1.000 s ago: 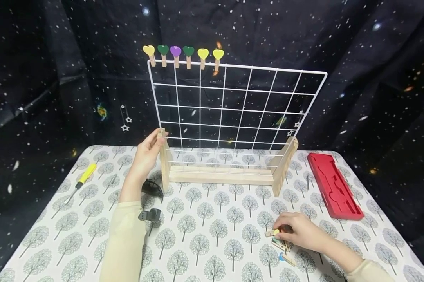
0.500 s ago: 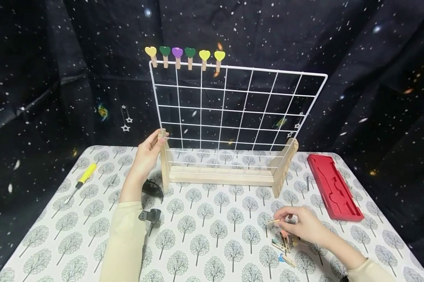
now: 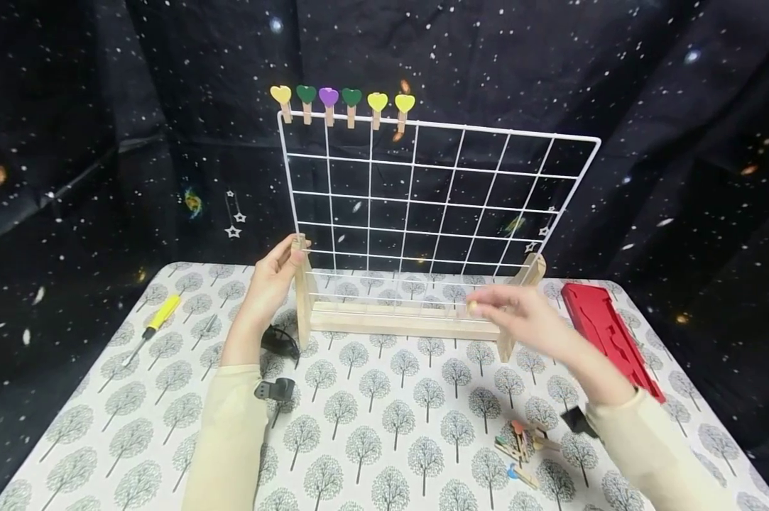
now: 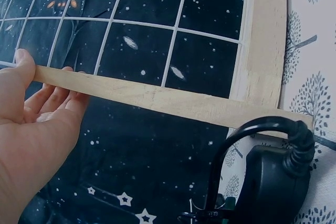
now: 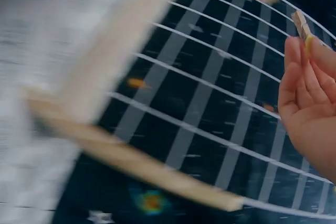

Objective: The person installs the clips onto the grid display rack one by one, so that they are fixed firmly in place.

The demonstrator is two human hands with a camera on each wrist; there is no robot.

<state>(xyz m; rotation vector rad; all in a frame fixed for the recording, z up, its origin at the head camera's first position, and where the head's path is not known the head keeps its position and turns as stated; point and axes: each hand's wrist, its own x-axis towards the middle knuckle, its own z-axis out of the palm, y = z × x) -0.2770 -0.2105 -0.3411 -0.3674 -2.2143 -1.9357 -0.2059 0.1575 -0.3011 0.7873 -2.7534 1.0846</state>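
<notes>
My left hand (image 3: 269, 284) grips the top of the left wooden upright (image 3: 303, 301) of a stand, which carries a white wire grid (image 3: 435, 126). In the left wrist view, the thumb and fingers of that left hand (image 4: 44, 129) lie on either side of the upright (image 4: 152, 98). My right hand (image 3: 527, 316) is raised in front of the grid's lower right part. Between its thumb and fingers it pinches a small wooden clothespin (image 5: 301, 25) with a yellow part. Several heart-topped clothespins (image 3: 329, 99), yellow, green and purple, are clipped along the grid's top left edge.
Loose clothespins (image 3: 518, 447), one with a blue piece, lie in a pile at the front right. A red moulded tray (image 3: 598, 330) lies at right, partly behind the right forearm. At left are a yellow-handled screwdriver (image 3: 162, 312) and a black object (image 3: 280, 343) beside the stand.
My right hand has lifted the clothespin from the pile and moved up and forward to the grid. The left hand keeps its grip on the upright. The view has shifted slightly.
</notes>
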